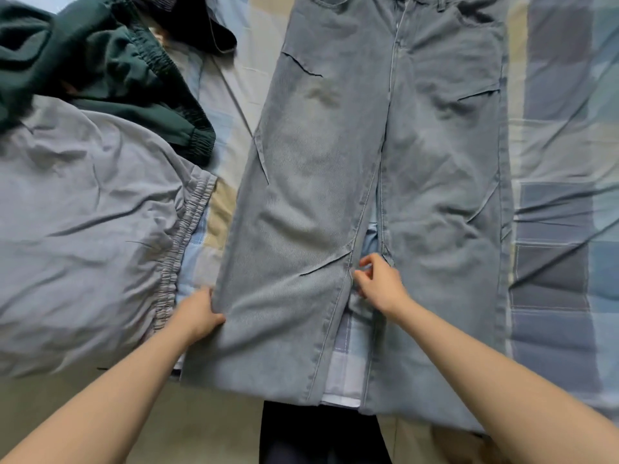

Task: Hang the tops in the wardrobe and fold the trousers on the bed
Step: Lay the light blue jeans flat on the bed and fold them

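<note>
A bed [562, 135] with a checked blue cover carries pale blue jeans [385, 145] spread flat, waist far, 2 legs toward the person. Left of them lie grey trousers [83, 229] and a dark green garment [100, 61]. The left hand [201, 314] grips the left leg's outer edge; the right hand [378, 284] pinches its inner seam.

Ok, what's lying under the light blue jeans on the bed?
A blue checked bedsheet shows through the gap between the legs of the light blue jeans. Anything else beneath the denim is covered.
</note>
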A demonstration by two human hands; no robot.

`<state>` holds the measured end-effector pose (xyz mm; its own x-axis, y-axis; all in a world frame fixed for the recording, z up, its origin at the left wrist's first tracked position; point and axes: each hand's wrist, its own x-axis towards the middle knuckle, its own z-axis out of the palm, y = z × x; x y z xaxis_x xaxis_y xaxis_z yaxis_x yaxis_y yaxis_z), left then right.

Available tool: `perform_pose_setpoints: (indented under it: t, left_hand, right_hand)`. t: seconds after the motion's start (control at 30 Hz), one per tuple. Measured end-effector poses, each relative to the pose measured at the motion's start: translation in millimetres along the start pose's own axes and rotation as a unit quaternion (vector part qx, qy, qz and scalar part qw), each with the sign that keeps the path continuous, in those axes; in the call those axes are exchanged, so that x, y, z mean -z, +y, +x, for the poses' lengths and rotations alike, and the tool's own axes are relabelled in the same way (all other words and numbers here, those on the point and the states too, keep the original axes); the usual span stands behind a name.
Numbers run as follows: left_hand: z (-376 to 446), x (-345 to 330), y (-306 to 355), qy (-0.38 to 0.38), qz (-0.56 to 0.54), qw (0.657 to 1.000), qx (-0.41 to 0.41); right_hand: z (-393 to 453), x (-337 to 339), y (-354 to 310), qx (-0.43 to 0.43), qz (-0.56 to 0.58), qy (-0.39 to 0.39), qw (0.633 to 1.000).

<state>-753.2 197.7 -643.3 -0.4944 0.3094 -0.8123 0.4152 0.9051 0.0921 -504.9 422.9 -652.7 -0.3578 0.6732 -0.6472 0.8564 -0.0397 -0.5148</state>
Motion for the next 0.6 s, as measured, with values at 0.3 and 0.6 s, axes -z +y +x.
perform_pose_setpoints:
  t: [0.3, 0.6]
  left_hand:
    - [-6, -11, 130, 0.161, 0.263, 0.913, -0.265]
    - [3, -52, 271, 0.044, 0.387, 0.817, -0.425]
  right_hand:
    - [25, 140, 93, -0.245, -0.031, 0.250, 0.936]
    - [66, 191, 108, -0.207, 0.204, 0.216, 0.932]
